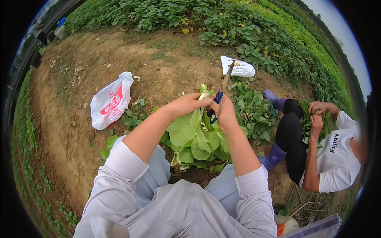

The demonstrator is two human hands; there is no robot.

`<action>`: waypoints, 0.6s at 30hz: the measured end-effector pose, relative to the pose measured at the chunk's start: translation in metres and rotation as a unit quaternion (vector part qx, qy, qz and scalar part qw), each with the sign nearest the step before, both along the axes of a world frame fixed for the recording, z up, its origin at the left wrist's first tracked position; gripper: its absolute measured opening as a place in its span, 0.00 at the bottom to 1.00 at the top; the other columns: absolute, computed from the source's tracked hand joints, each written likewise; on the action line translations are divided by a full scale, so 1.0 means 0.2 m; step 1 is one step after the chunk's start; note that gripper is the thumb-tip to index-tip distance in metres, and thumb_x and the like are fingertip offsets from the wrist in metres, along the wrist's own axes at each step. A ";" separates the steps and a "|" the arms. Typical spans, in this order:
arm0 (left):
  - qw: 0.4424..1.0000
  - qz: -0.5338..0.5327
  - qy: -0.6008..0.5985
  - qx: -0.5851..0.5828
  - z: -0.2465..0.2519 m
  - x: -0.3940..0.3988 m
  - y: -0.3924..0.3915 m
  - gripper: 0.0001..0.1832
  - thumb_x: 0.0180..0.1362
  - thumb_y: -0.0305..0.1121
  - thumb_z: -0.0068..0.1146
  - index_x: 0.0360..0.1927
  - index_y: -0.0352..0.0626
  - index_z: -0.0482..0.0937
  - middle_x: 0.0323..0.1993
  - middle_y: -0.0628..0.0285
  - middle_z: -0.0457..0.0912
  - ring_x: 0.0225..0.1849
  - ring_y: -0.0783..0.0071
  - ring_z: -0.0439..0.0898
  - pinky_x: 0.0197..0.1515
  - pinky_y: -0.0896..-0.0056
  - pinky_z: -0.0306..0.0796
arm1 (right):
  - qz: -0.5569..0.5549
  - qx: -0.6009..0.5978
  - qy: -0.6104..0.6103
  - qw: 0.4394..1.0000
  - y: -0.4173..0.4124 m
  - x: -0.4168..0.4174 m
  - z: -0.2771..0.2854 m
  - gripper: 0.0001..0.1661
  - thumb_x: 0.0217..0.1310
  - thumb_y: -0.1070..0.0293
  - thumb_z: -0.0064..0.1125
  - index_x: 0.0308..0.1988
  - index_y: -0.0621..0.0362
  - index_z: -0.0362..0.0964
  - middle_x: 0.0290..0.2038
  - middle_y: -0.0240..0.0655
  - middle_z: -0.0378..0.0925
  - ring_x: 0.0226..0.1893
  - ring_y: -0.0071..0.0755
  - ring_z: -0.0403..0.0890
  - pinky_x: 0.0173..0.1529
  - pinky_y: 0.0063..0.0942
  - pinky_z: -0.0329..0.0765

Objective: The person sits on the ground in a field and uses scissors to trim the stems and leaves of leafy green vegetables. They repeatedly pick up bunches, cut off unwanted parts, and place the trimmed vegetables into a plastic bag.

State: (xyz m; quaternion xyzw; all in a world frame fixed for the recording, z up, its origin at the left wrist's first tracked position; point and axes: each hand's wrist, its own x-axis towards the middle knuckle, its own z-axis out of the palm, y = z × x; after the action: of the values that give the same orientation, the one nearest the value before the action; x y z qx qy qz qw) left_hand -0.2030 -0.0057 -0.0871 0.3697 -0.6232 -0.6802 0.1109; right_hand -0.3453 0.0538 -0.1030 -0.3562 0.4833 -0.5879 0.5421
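Note:
My left hand [190,104] grips a leafy green vegetable [184,128] by its pale stalks, which point up while the broad leaves hang down. In my right hand [226,111] is a pair of scissors [227,76] with blue handles and long, worn blades pointing away from me. The blades look close together. The fingers of both hands meet near the stalks, so part of the grip is hidden. Below them, between my knees, lies a pile of similar greens [186,156] on the soil.
A white plastic bag with red print [110,102] lies at left; another white bag [242,70] lies beyond the scissors. Cut leafy stems [253,113] are heaped at right. Beside them sits a person in purple boots [272,157], holding green leaves [306,122]. Growing plants [166,13] border the dirt.

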 end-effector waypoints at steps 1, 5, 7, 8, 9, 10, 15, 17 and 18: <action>0.999 0.011 0.026 -0.018 0.00 -0.02 0.03 0.29 0.55 0.49 0.48 0.54 0.40 0.64 0.46 0.62 0.71 0.48 0.76 0.68 0.50 0.71 0.62 | -0.006 0.017 0.011 1.000 0.00 0.00 -0.01 0.13 0.50 0.70 0.58 0.34 0.62 0.64 0.29 0.31 0.71 0.27 0.22 0.72 0.33 0.20 0.69; 0.993 0.029 0.104 0.047 -0.04 0.01 -0.01 0.25 0.53 0.45 0.52 0.51 0.41 0.67 0.40 0.62 0.75 0.41 0.73 0.72 0.44 0.69 0.66 | -0.002 0.018 0.085 0.996 -0.01 -0.02 0.01 0.17 0.52 0.60 0.57 0.34 0.63 0.67 0.24 0.30 0.71 0.23 0.21 0.71 0.30 0.20 0.69; 0.999 0.043 0.020 -0.013 -0.04 0.03 -0.06 0.22 0.52 0.43 0.54 0.46 0.39 0.70 0.35 0.60 0.76 0.36 0.70 0.74 0.40 0.67 0.67 | 0.013 0.076 0.163 0.984 -0.01 -0.07 0.03 0.19 0.53 0.55 0.54 0.31 0.62 0.67 0.22 0.30 0.70 0.21 0.20 0.70 0.26 0.19 0.67; 0.991 0.050 -0.071 -0.102 -0.03 0.05 -0.09 0.21 0.51 0.42 0.55 0.43 0.38 0.71 0.32 0.58 0.77 0.34 0.68 0.75 0.38 0.66 0.68 | 0.036 0.121 0.217 0.968 0.00 -0.11 0.06 0.20 0.55 0.53 0.51 0.29 0.61 0.67 0.22 0.31 0.70 0.21 0.19 0.70 0.24 0.18 0.66; 0.966 0.057 -0.162 -0.191 -0.02 0.07 -0.11 0.19 0.50 0.42 0.56 0.40 0.37 0.72 0.29 0.56 0.77 0.31 0.66 0.76 0.36 0.64 0.69 | 0.060 0.163 0.269 0.947 0.01 -0.14 0.09 0.21 0.56 0.51 0.49 0.27 0.60 0.67 0.22 0.31 0.70 0.20 0.18 0.69 0.22 0.18 0.65; 0.934 0.083 -0.202 -0.284 -0.02 0.08 -0.10 0.17 0.48 0.41 0.57 0.34 0.36 0.73 0.27 0.51 0.77 0.30 0.61 0.76 0.36 0.63 0.68 | 0.099 0.156 0.267 0.946 0.03 -0.16 0.10 0.27 0.52 0.43 0.48 0.25 0.60 0.67 0.20 0.32 0.69 0.18 0.19 0.68 0.21 0.18 0.65; 0.849 0.082 -0.291 -0.434 0.02 0.12 -0.10 0.15 0.45 0.40 0.57 0.29 0.38 0.73 0.29 0.51 0.76 0.33 0.54 0.75 0.34 0.58 0.67 | 0.204 0.212 0.392 0.872 0.05 -0.13 0.03 0.35 0.47 0.35 0.46 0.23 0.62 0.67 0.19 0.34 0.69 0.19 0.27 0.70 0.23 0.24 0.67; 0.834 0.072 -0.299 -0.459 0.01 0.11 -0.10 0.14 0.44 0.39 0.58 0.29 0.38 0.73 0.30 0.51 0.77 0.34 0.53 0.75 0.35 0.58 0.66 | 0.190 0.200 0.412 0.869 0.05 -0.11 0.00 0.39 0.45 0.33 0.45 0.17 0.64 0.67 0.15 0.37 0.69 0.19 0.36 0.72 0.27 0.29 0.66; 0.824 0.071 -0.303 -0.473 0.00 0.11 -0.10 0.14 0.44 0.38 0.58 0.29 0.39 0.73 0.29 0.52 0.77 0.34 0.54 0.75 0.35 0.58 0.66 | 0.193 0.190 0.427 0.863 0.05 -0.10 -0.01 0.39 0.46 0.33 0.44 0.17 0.64 0.67 0.16 0.41 0.69 0.20 0.40 0.72 0.28 0.31 0.67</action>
State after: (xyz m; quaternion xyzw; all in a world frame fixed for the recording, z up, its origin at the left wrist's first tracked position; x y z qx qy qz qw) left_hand -0.1802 -0.0255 -0.0872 0.5026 -0.8428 -0.1457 0.1257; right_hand -0.3653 0.0638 -0.1047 -0.5486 0.6913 -0.1591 0.4425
